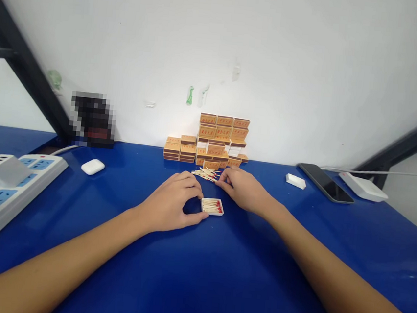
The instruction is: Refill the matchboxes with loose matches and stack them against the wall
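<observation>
A white matchbox tray point(212, 213) lies on the blue table, with red-tipped matches point(211, 205) laid side by side in it. My left hand point(176, 202) steadies it, thumb at the near edge and fingers at the far left corner. Behind the tray is a loose heap of matches point(205, 173), their sticks crossing one another. At the right side of this heap, my right hand point(242, 188) has thumb and fingers pinched together on the end of a match; the fingers partly hide it.
Stacked matchboxes point(223, 132) stand against the wall, with a lower stack point(179, 149) on their left. A white earbud case point(93, 166) and a power strip point(24, 188) lie left. On the right are a small white block point(295, 181), a phone point(326, 182) and a white device point(363, 186).
</observation>
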A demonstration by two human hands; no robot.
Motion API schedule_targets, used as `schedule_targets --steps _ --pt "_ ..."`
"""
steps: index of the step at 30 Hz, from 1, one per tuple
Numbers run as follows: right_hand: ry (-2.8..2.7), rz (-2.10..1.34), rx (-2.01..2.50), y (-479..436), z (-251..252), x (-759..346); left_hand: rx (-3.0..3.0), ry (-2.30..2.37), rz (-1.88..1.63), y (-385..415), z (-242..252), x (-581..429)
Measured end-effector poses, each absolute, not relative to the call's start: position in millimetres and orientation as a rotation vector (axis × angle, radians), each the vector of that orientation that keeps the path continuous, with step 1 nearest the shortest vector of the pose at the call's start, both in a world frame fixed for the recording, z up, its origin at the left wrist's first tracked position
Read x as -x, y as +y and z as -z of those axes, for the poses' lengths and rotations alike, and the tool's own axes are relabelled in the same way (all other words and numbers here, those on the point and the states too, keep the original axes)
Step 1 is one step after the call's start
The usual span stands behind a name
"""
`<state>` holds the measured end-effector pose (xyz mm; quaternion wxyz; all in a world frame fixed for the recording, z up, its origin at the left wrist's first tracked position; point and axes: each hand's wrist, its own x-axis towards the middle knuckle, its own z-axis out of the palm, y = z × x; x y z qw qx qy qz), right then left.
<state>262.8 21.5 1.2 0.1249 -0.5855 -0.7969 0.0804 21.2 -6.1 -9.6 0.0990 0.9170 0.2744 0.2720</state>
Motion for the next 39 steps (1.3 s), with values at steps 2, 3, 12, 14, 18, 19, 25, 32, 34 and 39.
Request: schedule_targets --steps 2,3,12,14,18,19,25,32,34,39 --pt "-2.353 -0.258 1.664 19 -6 -267 -2.711 0.816 -0.809 -6 9 -21" --pt "-2.368 -0.274 1.64 16 -9 -270 -2.709 0.82 -0.812 -5 9 -21" --pt "-2.595 -0.527 1.387 -20 -34 -265 -2.717 0.845 -0.784 -3 10 -20" --pt "-2.635 -0.487 1.402 -25 -34 -259 -2.724 0.853 -0.765 -4 10 -21" --pt "-2.697 -0.361 1.416 -27 -29 -256 -2.734 0.853 -0.756 -4 9 -21" --pt "-2.703 -0.337 1.406 -27 -27 -256 -2.732 0.854 -0.758 -4 9 -21" --pt "-2.674 -0.28 1.333 -22 -21 -258 -2.717 0.841 -0.766 -4 8 -22" --pt "-2.626 -0.383 1.266 -19 -22 -254 -2.727 0.843 -0.769 -4 8 -21" --pt "-2.59 -0.426 1.235 -19 -22 -254 -2.726 0.838 -0.775 -5 8 -21" --pt "-2.552 -0.53 1.181 -21 -20 -251 -2.738 0.831 -0.768 -5 7 -22"
